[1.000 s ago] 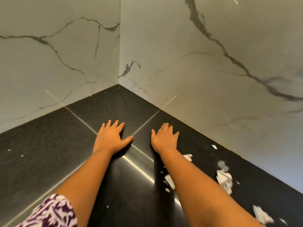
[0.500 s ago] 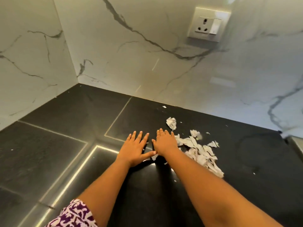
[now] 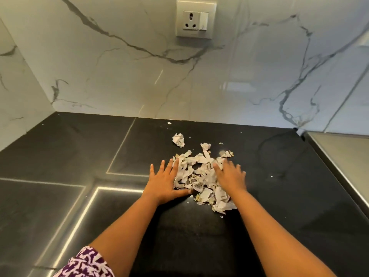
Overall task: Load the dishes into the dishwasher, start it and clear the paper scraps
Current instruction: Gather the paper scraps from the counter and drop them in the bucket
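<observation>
A person's left hand point(image 3: 166, 183) and right hand point(image 3: 229, 177), fingers spread flat and gripping nothing, flank a heap of torn white paper scraps point(image 3: 201, 176) on the glossy black stone counter point(image 3: 60, 156) at centre frame.

A glossy black stone countertop point(image 3: 199, 236) carries a heap of torn white paper scraps point(image 3: 201, 182) at centre; one crumpled white paper ball point(image 3: 178, 139) lies at eleven o'clock, apart from the heap.
</observation>
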